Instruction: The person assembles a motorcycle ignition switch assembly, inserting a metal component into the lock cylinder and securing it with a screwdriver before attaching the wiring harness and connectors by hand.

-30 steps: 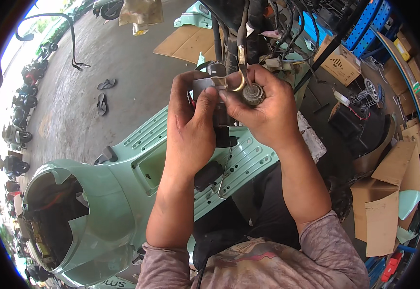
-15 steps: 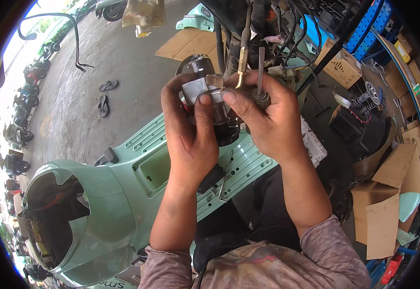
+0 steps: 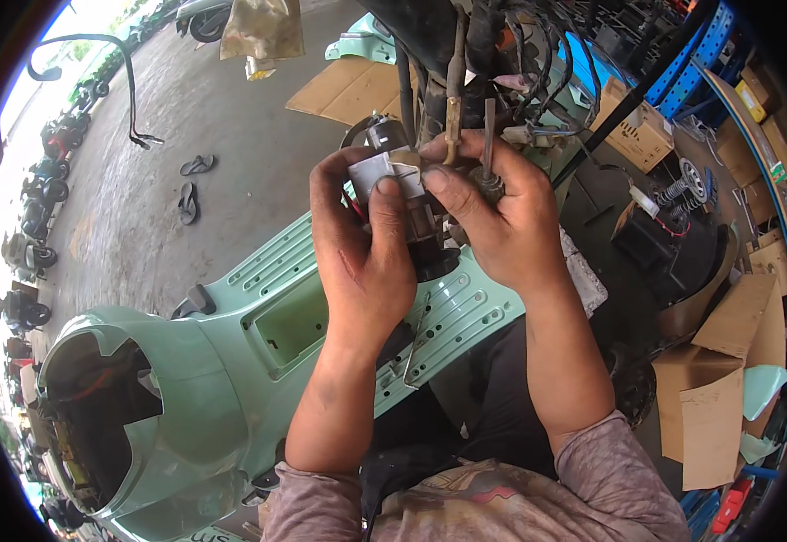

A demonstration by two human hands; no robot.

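Observation:
My left hand (image 3: 366, 239) is closed on a grey boxy metal part (image 3: 373, 172), with the thumb across its face. Behind that part shows a dark cylindrical body (image 3: 431, 255) with metal bands; I cannot tell whether the two are joined. My right hand (image 3: 506, 208) is closed beside it, thumb and forefinger at the brass end of a cable (image 3: 452, 122) that hangs from above. A slim metal rod (image 3: 489, 135) stands upright at the right fingers, its round ribbed base against the palm. The fingertips partly hide where cable and grey part meet.
Below lies a mint-green scooter body panel (image 3: 213, 361) with a ribbed floorboard and a thin bent metal tool (image 3: 419, 339). Dark wires (image 3: 547, 63) hang above right. Cardboard boxes (image 3: 714, 397), a shock absorber (image 3: 687, 190) and a blue rack (image 3: 692, 54) stand right. Sandals (image 3: 187, 203) lie left.
The grey part has tilted slightly and shifted a little right with my left hand. My right hand has barely moved and keeps its grip. The whole view has shifted slightly.

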